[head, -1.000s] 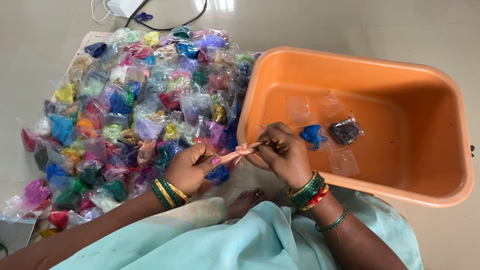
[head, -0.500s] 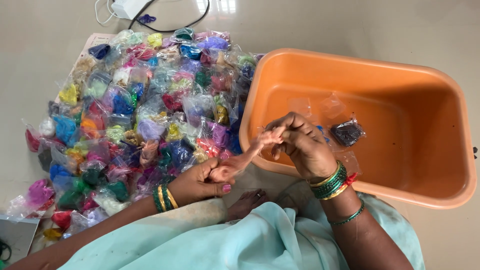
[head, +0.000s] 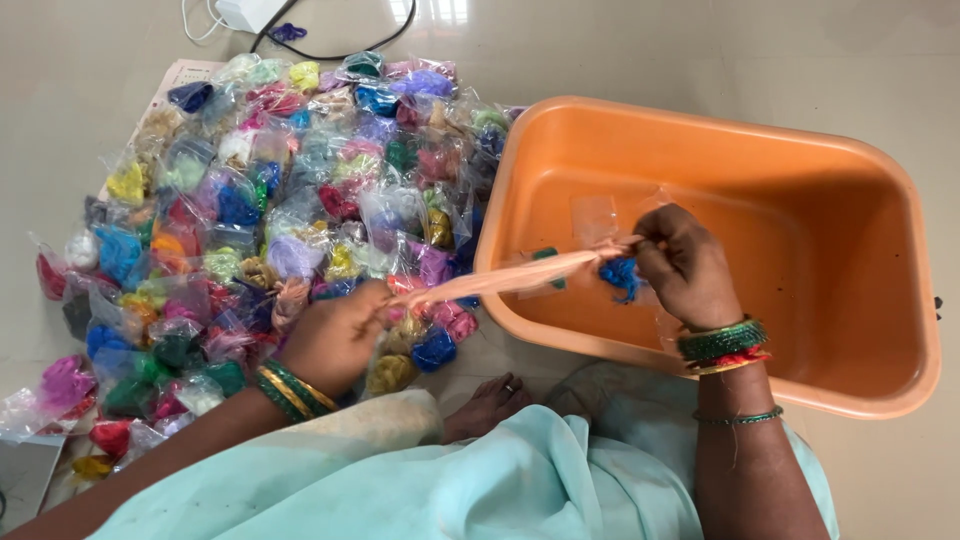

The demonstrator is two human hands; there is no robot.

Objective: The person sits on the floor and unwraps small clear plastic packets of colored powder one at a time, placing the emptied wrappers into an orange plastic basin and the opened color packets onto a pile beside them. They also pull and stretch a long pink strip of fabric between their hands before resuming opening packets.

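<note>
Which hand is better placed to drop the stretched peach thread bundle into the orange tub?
The right hand, probably. It already pinches one end of the peach thread bundle above the inside of the orange tub. The left hand holds the other end outside the tub, over the pile of small packets.

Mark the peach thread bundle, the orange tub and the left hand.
peach thread bundle [head: 500, 282], head view, middle of the stretched strand.
orange tub [head: 700, 126], head view, far rim.
left hand [head: 335, 335], head view, back of the hand.
</note>
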